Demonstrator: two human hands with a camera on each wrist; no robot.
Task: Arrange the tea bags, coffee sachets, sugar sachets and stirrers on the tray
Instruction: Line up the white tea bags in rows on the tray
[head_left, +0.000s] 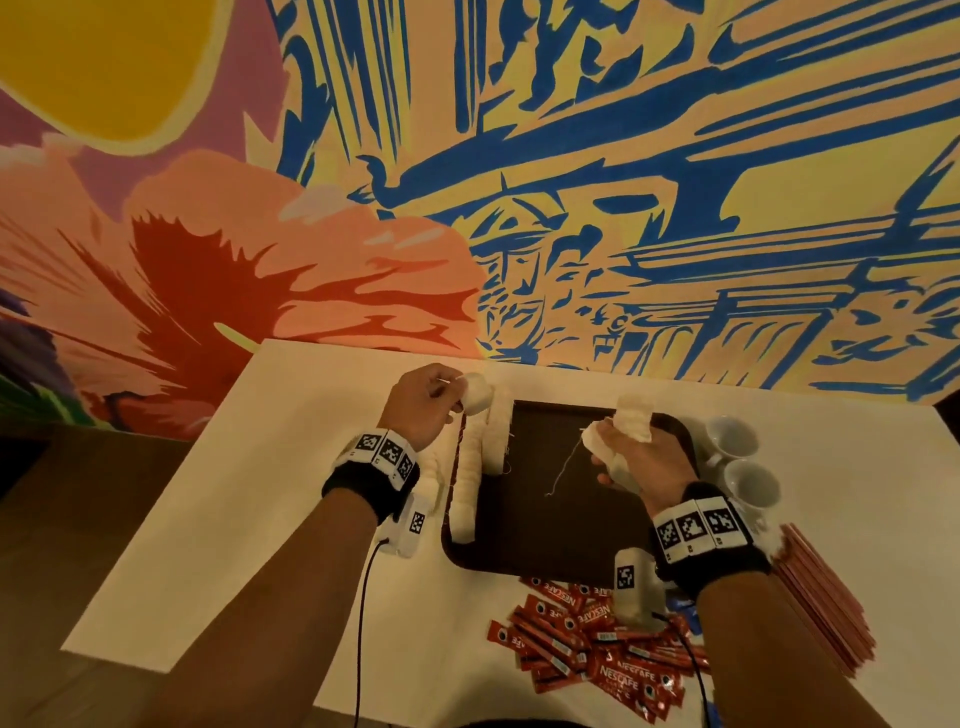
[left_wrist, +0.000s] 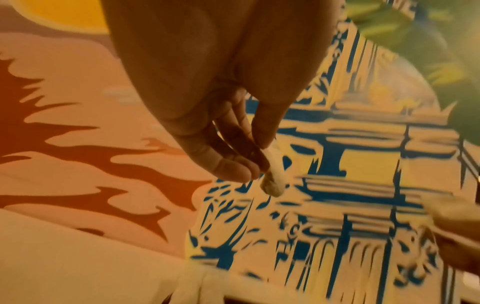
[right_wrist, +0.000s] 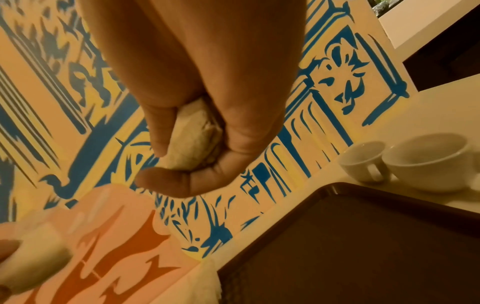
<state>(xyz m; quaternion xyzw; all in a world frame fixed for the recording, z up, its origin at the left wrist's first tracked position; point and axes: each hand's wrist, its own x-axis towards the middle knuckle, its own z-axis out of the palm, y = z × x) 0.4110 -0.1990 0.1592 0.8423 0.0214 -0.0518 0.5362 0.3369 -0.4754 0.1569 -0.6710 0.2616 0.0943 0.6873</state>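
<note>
— White worktop (head_left: 291, 467) stands against a painted wall (head_left: 623, 156). What lies nearest?

— Red coffee sachets (head_left: 597, 639) in a heap at the near edge, pink stirrers (head_left: 826, 603) to their right.

— And the hands?

— Further on, over the dark tray (head_left: 545, 519), the right hand (head_left: 644, 462) is clamped on several tea bags (head_left: 634, 418). The left hand (head_left: 421, 405) pinches one tea bag (head_left: 477, 394) above a row of tea bags (head_left: 475, 462) along the tray's left rim.

— Behind?

— Two white cups (head_left: 740, 457) beside the tray's right rim.
</note>
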